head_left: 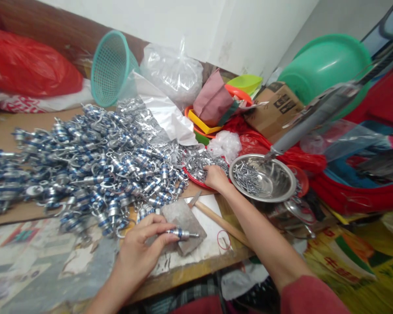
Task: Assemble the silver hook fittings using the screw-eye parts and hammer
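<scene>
Between thumb and fingers, my left hand [147, 244] holds a blue-and-silver metal fitting [182, 234] over a grey block [186, 218]. My right hand [216, 178] reaches into a red tray [196, 179] of small silver metal pieces [196, 163]; its fingertips are bent down among them, and whether they grip a piece is too small to tell. A hammer [221, 220] with a wooden handle lies beside the block, under my right forearm. To the left spreads a large heap of similar blue-and-silver fittings [111, 161].
A steel bowl [281, 183] with nails or pins [247, 176] stands right of the tray. Behind are a turquoise basket [109, 69], plastic bags [173, 72], a cardboard box [275, 109] and a green basin [327, 65]. The table's front edge [196, 268] runs below the block.
</scene>
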